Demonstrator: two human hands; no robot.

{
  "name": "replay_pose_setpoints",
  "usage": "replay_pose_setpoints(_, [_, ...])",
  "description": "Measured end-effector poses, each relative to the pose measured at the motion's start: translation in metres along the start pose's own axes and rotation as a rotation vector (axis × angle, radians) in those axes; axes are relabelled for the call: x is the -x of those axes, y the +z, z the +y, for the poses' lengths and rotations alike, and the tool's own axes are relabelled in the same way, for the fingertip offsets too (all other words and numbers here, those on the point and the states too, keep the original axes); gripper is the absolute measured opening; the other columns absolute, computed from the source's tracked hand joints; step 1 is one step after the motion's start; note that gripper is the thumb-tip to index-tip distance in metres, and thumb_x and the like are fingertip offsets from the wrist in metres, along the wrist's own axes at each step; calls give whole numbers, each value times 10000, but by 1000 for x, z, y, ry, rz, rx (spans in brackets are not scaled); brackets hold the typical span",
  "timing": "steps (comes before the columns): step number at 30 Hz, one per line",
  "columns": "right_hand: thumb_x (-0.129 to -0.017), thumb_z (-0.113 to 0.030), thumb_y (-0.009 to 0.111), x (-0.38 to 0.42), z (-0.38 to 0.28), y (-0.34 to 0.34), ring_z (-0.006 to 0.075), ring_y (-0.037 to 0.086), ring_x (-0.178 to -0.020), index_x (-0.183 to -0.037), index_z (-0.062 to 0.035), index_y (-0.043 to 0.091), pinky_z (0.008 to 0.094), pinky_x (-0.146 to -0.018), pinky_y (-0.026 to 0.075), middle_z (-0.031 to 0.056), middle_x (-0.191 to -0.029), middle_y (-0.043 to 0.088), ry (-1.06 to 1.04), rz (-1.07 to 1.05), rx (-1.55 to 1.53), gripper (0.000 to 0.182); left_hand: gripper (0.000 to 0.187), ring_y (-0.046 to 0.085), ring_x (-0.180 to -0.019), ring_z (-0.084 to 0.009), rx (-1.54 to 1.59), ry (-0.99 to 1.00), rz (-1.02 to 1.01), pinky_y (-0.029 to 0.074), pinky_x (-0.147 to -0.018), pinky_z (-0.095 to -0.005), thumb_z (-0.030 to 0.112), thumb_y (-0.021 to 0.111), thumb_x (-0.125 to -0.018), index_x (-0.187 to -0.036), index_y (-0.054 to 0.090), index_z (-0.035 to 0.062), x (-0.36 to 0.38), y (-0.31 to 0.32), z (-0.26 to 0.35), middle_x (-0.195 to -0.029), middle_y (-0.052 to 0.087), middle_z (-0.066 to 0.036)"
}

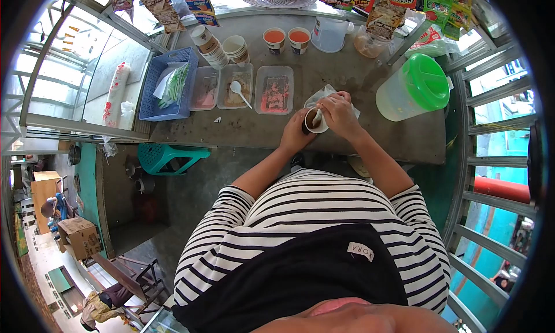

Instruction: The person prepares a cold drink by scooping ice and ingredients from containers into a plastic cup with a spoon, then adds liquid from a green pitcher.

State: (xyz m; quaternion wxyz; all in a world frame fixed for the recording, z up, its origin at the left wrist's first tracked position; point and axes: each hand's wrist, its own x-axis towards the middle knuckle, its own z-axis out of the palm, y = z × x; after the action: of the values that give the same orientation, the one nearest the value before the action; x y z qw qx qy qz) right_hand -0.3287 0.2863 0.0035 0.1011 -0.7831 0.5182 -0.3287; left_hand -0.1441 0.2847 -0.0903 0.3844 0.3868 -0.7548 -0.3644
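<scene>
Near the counter's front edge, my left hand [296, 131] is wrapped round a paper cup [309, 124] with brown contents. My right hand [340, 114] is closed on a white spoon [317, 117] that dips into this cup. A clear plastic bag [327, 92] lies just behind my hands. To their left sits an open tub with pink bits [276, 93]. Beside it, a tub of brown powder [235, 79] has a white spoon [239, 92] resting on it, next to a tub with pale pink contents [203, 89].
Two cups of orange drink [286, 38] stand at the back, near stacked cups [235, 47] and a clear pitcher [329, 35]. A green-lidded container [413, 87] is at the right, a blue basket [167, 84] at the left. Sachets [386, 18] hang above; a green stool [165, 158] stands below.
</scene>
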Motion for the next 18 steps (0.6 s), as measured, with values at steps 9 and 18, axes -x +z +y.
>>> replay_pose_setpoints(9, [-904,-150,629,-2,1,1,247,653,-856,-891,-92,685,419,-882,368,84,-835,701,-25,35,1,81,697,571,-1199,-358,-19,13,-3,469,-1014,-426,157,831,-691,-1311,520,92,0,-1,0,-1286,592,-144])
replay_pose_setpoints(18, [-893,-147,637,-22,-6,-16,233,664,-825,-869,-92,682,395,-846,388,58,-825,708,-65,127,-3,75,709,574,-1208,-387,-66,-22,-10,487,-999,-438,125,778,-726,-1366,477,85,2,-2,5,-1326,582,-180])
